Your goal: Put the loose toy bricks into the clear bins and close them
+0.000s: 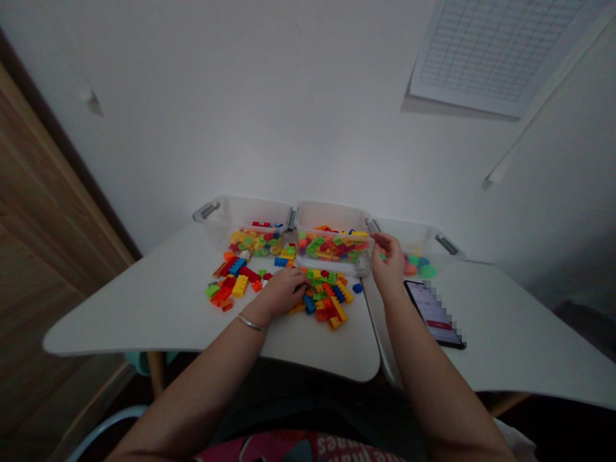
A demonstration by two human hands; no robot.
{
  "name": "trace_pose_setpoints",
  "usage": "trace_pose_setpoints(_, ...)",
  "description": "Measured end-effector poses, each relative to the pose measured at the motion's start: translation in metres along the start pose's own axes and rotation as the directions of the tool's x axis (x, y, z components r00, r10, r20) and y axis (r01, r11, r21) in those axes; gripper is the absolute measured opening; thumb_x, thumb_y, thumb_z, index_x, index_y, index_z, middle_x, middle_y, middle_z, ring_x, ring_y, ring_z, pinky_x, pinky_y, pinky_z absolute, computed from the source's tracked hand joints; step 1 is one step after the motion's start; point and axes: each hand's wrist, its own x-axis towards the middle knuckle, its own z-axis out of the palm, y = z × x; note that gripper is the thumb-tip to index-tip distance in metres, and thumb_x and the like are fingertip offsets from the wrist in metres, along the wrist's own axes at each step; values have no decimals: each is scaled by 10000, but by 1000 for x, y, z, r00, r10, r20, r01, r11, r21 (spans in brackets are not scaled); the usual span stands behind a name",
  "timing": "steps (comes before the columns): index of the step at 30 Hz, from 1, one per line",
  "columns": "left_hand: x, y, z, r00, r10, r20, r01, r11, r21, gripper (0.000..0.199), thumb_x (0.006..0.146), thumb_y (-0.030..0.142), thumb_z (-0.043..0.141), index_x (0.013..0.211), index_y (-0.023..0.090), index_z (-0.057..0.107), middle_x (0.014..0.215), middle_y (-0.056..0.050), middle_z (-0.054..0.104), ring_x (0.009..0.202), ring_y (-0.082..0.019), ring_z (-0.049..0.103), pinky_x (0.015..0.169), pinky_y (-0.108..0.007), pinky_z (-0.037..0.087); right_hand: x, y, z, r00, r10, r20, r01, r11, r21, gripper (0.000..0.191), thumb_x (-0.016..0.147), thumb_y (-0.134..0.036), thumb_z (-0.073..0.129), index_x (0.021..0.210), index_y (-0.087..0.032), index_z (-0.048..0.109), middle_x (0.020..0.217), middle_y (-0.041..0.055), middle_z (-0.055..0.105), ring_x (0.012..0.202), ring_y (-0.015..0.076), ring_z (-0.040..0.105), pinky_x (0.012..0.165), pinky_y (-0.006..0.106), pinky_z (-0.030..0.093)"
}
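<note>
My left hand (287, 289) rests at the left side of a loose pile of toy building blocks (330, 295), its fingers curled down among them. What its fingertips pinch, if anything, is hidden. My right hand (389, 260) is at the right end of the middle clear plastic bin (332, 215), with bent fingers at the rim near the grey latch. I cannot make out what lies between those fingers. Red, green, orange and yellow blocks fill the lower part of that bin. A second group of blocks (230, 282) lies left of my left hand.
The left clear bin (255, 208) holds mostly yellow and green pieces. On the right, another bin (414, 231) contains round coloured pieces. A phone (433, 314) lies on the white table (158, 308) right of my right forearm. One blue block (357, 288) sits near the table seam.
</note>
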Motion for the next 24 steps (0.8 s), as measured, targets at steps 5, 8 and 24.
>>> trace_pose_setpoints(5, 0, -1, 1, 1000, 6, 0, -6, 1000, 2, 217, 903, 167, 489, 948, 183, 701, 986, -84, 675, 946, -216, 605, 885, -361, 489, -42, 7, -6, 992, 85, 99, -66, 982, -178, 271, 828, -242, 466, 1022, -174, 642, 1009, 106, 668, 873, 226, 612, 852, 413, 505)
trace_pose_setpoints(8, 1, -2, 3, 1000, 11, -8, -11, 1000, 3, 224, 905, 160, 481, 946, 172, 701, 971, -87, 671, 948, -216, 604, 879, -357, 490, -65, 12, -7, 943, 127, 307, -23, 947, -320, 269, 797, -223, 519, 1010, -170, 674, 1020, 119, 661, 966, 257, 603, 930, 439, 479)
trace_pose_setpoints(24, -1, -2, 3, 1000, 1, -3, -2, 1000, -4, 217, 902, 167, 492, 956, 186, 701, 995, -81, 675, 958, -212, 599, 897, -357, 487, -76, 22, -23, 835, 248, 492, 17, 881, -473, 353, 804, -212, 572, 1133, -143, 679, 1100, 137, 702, 1011, 268, 630, 945, 425, 479)
